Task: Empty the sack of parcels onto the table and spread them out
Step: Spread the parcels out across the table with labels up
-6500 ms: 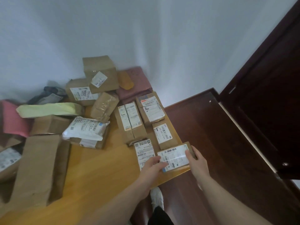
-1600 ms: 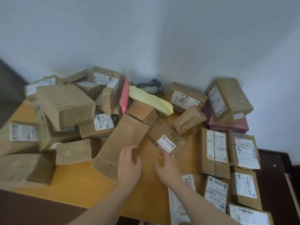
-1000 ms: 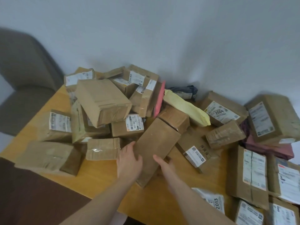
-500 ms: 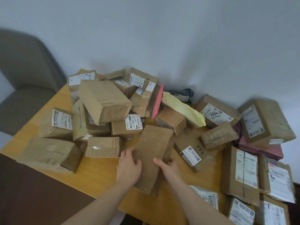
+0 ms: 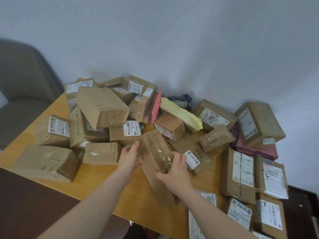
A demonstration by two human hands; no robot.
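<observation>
Brown cardboard fills my grip: my left hand (image 5: pixel 128 158) and right hand (image 5: pixel 173 173) clasp a long taped box (image 5: pixel 156 158) tilted above the wooden table (image 5: pixel 110 180). Beyond it parcels lie heaped, a yellow mailer (image 5: pixel 181 114) near the wall (image 5: pixel 172 40).

Brown taped box (image 5: pixel 156 153), yellow mailer (image 5: pixel 181 114), pink envelope (image 5: pixel 156 107), orange-wood table (image 5: pixel 103 176)

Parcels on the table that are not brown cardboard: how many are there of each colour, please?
Pink flat parcel: 1
Yellow soft parcel: 1
Dark grey bag: 1
Dull red parcel: 1
White bag: 1
Total: 5
</observation>
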